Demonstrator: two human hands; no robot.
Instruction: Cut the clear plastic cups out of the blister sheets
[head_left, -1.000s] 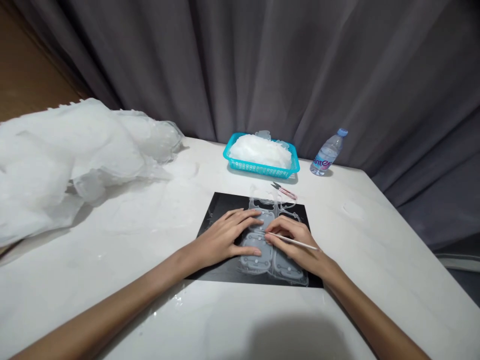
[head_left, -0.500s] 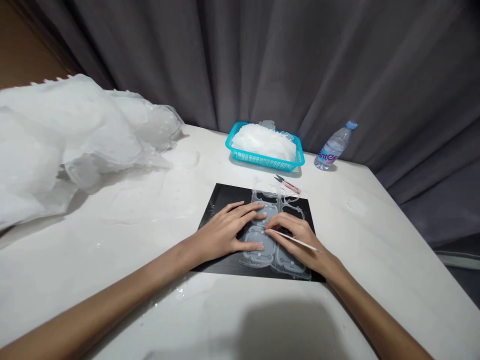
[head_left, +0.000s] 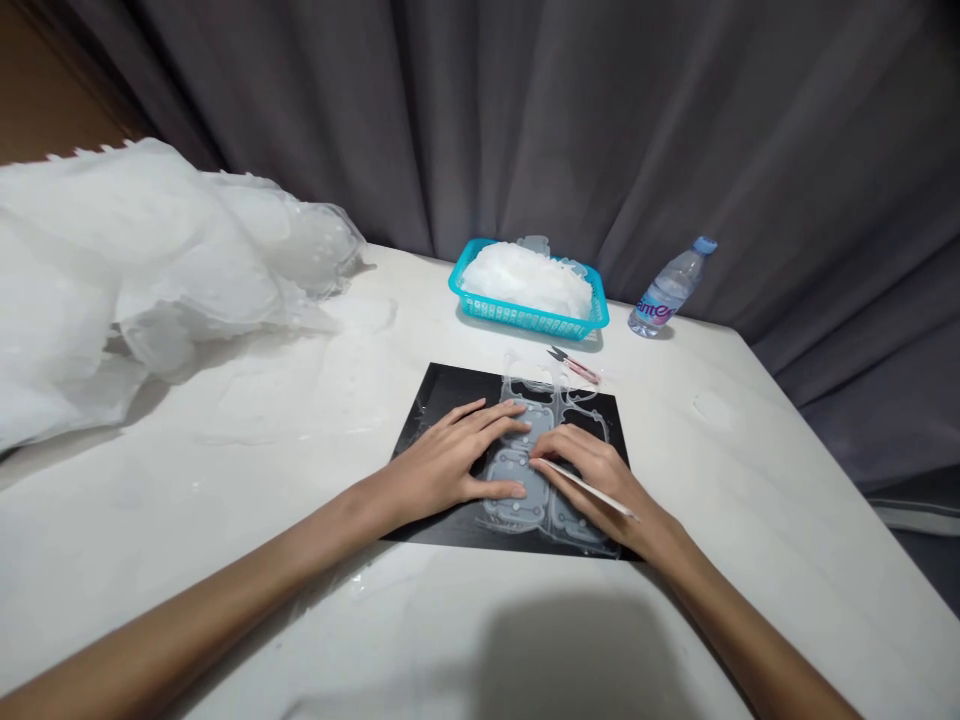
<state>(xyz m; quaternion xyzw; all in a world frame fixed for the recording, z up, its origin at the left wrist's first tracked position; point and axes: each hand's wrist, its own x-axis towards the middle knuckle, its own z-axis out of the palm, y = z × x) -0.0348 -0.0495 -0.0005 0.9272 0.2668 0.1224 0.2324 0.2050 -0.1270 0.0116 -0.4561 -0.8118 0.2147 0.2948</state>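
A translucent moulded sheet (head_left: pixel 521 490) with several rounded panels lies on a black mat (head_left: pixel 442 395). My left hand (head_left: pixel 469 455) rests on the sheet's left side, fingers spread, thumb and fingertips touching the panels. In my right hand (head_left: pixel 589 470) is a thin white stick (head_left: pixel 592 489), pinched between thumb and fingers like a pen. Its tip, near the seam between two panels, is hidden by my fingertips. Part of the sheet's right side lies under my right hand. Cut-out frame loops of the sheet show at the mat's far edge.
Small thread snips (head_left: pixel 576 366) lie just beyond the mat. Behind them stands a turquoise basket (head_left: pixel 529 321) heaped with white material. A water bottle (head_left: pixel 667 295) is at the back right. White plastic bags (head_left: pixel 172 260) fill the left of the white table (head_left: pixel 225 480). A grey curtain hangs behind.
The back end of the white stick has tipped slightly lower toward me in my right hand. My left hand stays in place on the sheet. The view has shifted very slightly.
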